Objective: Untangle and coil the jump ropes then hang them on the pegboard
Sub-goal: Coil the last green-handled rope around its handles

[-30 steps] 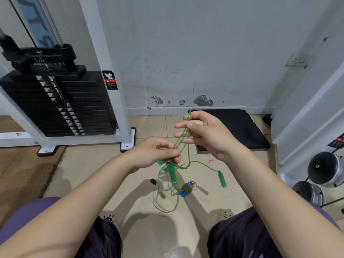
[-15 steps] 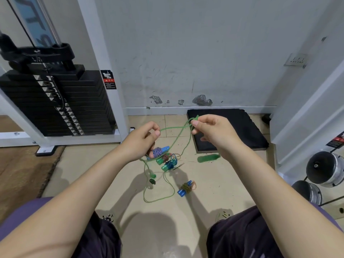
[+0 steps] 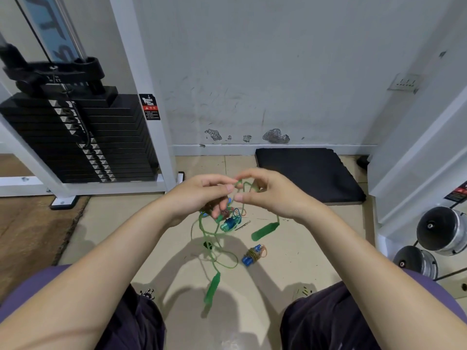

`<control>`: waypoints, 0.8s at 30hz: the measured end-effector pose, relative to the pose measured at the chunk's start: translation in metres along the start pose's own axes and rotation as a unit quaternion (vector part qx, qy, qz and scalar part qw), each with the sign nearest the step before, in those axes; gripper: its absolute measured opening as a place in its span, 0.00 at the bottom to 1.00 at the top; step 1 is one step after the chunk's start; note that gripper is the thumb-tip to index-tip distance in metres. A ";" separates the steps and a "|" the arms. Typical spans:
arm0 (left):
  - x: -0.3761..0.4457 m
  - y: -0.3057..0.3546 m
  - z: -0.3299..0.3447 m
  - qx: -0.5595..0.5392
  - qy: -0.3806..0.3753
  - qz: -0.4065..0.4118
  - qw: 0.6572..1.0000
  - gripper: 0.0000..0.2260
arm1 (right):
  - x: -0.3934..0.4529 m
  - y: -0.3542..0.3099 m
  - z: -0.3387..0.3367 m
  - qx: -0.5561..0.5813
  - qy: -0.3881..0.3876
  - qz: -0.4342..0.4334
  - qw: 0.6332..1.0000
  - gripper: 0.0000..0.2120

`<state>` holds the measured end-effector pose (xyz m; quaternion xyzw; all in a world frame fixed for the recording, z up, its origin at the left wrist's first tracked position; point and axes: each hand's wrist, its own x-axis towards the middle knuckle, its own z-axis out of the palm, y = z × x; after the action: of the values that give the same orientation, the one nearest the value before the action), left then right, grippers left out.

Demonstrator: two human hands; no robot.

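Weight stack (image 3: 75, 137): black plates, far left, inside a white machine frame (image 3: 149, 102) bearing a warning sticker.

Brown mat (image 3: 27, 238): lower left, on the floor beside the frame's foot.

Left hand (image 3: 199, 195): raised above the tiled floor (image 3: 303, 248), fingers curled, fingertips pinching the green cord at its top; further cord bunched under the lower fingers.

Green jump rope (image 3: 214, 238): held up between both hands, centre of view. Cord loops down from the fingers and trails in slack curves above the floor. One green handle (image 3: 212, 290) hangs low, between the knees, blurred. Second green handle (image 3: 264, 231) dangles below the right wrist.

Teal-handled rope bundle (image 3: 228, 223): tangled in with the green cord just under the hands; whether gripped or only caught in the loops cannot be told.

Blue-handled coiled rope (image 3: 252, 255): wound into a compact bundle, lying on the floor, apart from the hands.

Right hand (image 3: 267, 195): level with the left and nearly touching it, index finger and thumb curved toward each other, green cord passing between them; pinch partly blurred.

Black pad (image 3: 308, 173): flat on the floor against the wall, behind the right hand.

Dumbbells (image 3: 439, 231): chrome ends, on a rack at far right.
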<state>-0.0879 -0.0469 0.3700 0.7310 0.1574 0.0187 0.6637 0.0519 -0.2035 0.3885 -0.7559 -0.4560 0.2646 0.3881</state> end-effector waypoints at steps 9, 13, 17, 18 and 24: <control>-0.002 0.000 -0.016 0.128 0.084 -0.044 0.987 0.03 | 0.003 0.005 -0.019 0.076 0.253 -0.001 0.965 0.08; -0.001 -0.001 -0.020 0.059 0.107 -0.036 0.992 0.03 | 0.005 0.008 -0.018 0.013 0.226 0.027 0.974 0.08; 0.001 -0.002 -0.012 0.004 0.150 -0.031 0.988 0.03 | 0.001 0.002 -0.009 0.028 0.132 -0.008 0.991 0.16; 0.001 -0.003 -0.011 0.008 0.149 -0.041 0.988 0.04 | 0.000 0.000 -0.005 0.037 0.107 -0.019 0.993 0.12; -0.001 0.001 -0.003 -0.065 0.023 -0.081 0.994 0.14 | -0.002 -0.005 0.016 0.039 0.061 -0.026 0.997 0.09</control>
<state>-0.0889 -0.0439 0.3715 0.6703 0.2296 -0.0077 0.7056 0.0361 -0.1984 0.3841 -0.7430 -0.4403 0.2249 0.4511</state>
